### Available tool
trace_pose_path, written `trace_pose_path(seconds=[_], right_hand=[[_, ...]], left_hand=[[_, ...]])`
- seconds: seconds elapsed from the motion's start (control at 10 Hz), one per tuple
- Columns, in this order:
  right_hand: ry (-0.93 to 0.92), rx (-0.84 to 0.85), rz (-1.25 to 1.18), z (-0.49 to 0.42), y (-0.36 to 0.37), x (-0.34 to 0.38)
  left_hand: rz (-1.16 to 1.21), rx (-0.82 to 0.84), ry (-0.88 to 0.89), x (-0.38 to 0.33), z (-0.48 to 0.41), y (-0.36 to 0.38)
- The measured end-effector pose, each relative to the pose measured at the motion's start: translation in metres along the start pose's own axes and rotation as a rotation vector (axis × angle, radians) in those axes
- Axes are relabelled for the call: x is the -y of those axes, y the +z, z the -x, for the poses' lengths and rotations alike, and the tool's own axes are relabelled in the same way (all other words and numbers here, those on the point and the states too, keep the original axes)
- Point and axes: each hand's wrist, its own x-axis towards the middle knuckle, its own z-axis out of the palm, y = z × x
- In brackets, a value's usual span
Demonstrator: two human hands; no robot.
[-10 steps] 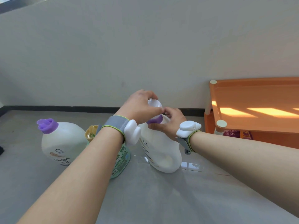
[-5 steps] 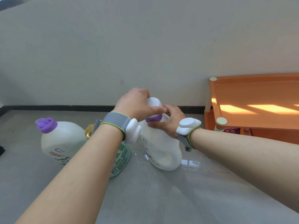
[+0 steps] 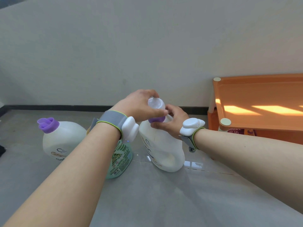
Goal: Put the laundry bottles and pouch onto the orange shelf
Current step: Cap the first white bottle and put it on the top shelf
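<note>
A white laundry bottle (image 3: 161, 149) with a purple neck stands on the grey floor at the centre. My left hand (image 3: 139, 105) grips its clear cap (image 3: 155, 103) from above. My right hand (image 3: 173, 120) holds the bottle's neck and handle just below. A second white bottle (image 3: 63, 141) with an uncapped purple spout stands to the left. A green bottle (image 3: 121, 158) stands between them, mostly hidden behind my left forearm. The orange shelf (image 3: 262, 104) stands at the right, its top tier bare and sunlit.
A purple package (image 3: 236, 131) lies on the shelf's lower tier. A white wall with a dark skirting (image 3: 57, 106) runs behind the bottles. A dark object (image 3: 2, 150) lies at the floor's left edge.
Both hands stay on the centre bottle's top. The clear cap shows more above my left fingers now, and the view has shifted slightly.
</note>
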Motion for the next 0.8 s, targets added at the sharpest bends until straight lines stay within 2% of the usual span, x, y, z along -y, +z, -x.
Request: trace_pose_path(seconds=[0.1,0.2,0.3,0.4,0.5,0.6,0.7,0.8], right_hand=[[-0.002,0.007,-0.004,-0.001,-0.001,0.001],[-0.001,0.040,-0.039,-0.002,-0.001,0.003],[-0.003,0.048,-0.030,-0.001,0.000,0.003],[-0.024,0.003,0.042,0.002,-0.001,-0.001],[0.132,0.075,0.085,0.020,0.004,-0.018],[0.346,0.234,0.062,0.041,0.010,-0.045],[0.420,0.337,0.096,0.036,0.007,-0.057],[0.461,0.353,0.050,0.026,0.003,-0.057]], left_hand=[[-0.053,-0.071,0.020,-0.004,-0.001,0.007],[0.064,0.068,0.126,0.001,-0.002,-0.001],[0.148,0.078,0.190,0.009,0.003,0.004],[0.344,-0.096,0.149,0.011,0.013,0.021],[0.917,-0.559,-0.202,0.012,0.027,0.072],[1.261,-0.510,-0.849,0.007,0.045,0.130],[1.359,-0.047,-0.976,-0.007,0.057,0.187],[1.247,0.091,-0.723,-0.026,0.059,0.202]])
